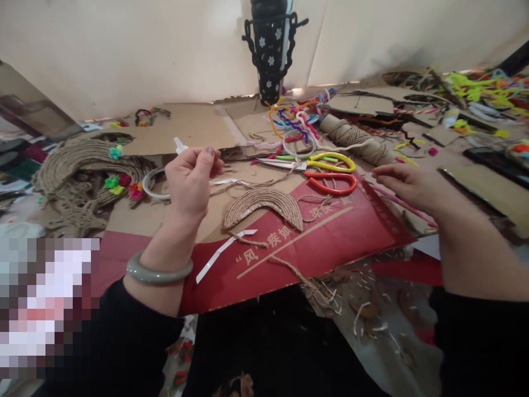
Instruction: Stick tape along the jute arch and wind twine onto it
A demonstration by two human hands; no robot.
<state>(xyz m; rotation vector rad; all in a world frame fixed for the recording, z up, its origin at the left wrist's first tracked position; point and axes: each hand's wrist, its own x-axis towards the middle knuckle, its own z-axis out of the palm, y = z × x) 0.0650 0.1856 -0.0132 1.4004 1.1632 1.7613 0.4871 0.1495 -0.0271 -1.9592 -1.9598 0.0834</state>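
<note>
My left hand (190, 179) is closed in the air left of the twine arch, its fingers pinched; what they hold, if anything, is too small to name. On the right, my right hand (407, 184) hovers near the cardboard's edge, fingers loosely bent and apart from the thumb, with nothing seen in it. Between the hands, the arch of coiled twine (264, 201) lies on red and brown cardboard (223, 281). Scissors (333, 183) with one yellow and one red handle rest behind it, slightly open. A white paper strip (219, 256) lies in front, by loose twine.
A twine spool (353, 138) and a tape ring (298, 144) lie behind the scissors. A black flowered tumbler (270, 60) stands at the back. Twine pieces with coloured flowers (78, 165) are at left. Colourful pipe cleaners (483, 94) and a phone (500, 165) are at right.
</note>
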